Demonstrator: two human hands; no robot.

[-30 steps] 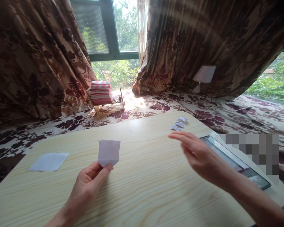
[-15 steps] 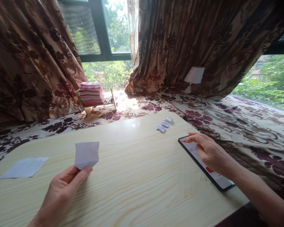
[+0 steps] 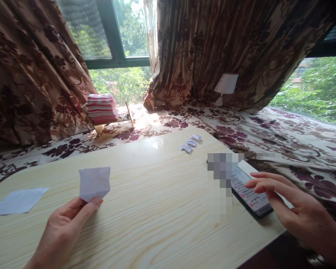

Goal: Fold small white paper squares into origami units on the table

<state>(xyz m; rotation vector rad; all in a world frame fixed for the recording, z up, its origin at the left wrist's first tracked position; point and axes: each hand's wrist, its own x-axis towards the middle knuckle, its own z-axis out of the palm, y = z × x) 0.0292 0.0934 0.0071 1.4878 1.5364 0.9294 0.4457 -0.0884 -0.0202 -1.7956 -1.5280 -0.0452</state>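
My left hand (image 3: 64, 228) pinches the lower corner of a small pale square of paper (image 3: 94, 182) and holds it upright above the light wooden table (image 3: 156, 220). My right hand (image 3: 294, 207) hovers with its fingers stretched out over a phone (image 3: 250, 194) that lies with its screen lit at the table's right edge. Its fingertips are at the phone's right side. Three small folded paper pieces (image 3: 190, 143) lie in a row near the far edge of the table.
A second flat sheet of paper (image 3: 16, 201) lies at the table's left. Behind the table a flower-patterned cloth covers a window ledge with a striped pink bundle (image 3: 100, 108) on a wooden stand and a small white lamp (image 3: 225, 86). Heavy patterned curtains hang at the back.
My right hand went from mid-air above the table down to the phone, then slid towards its near right side. The left hand keeps the paper; the view has turned right.
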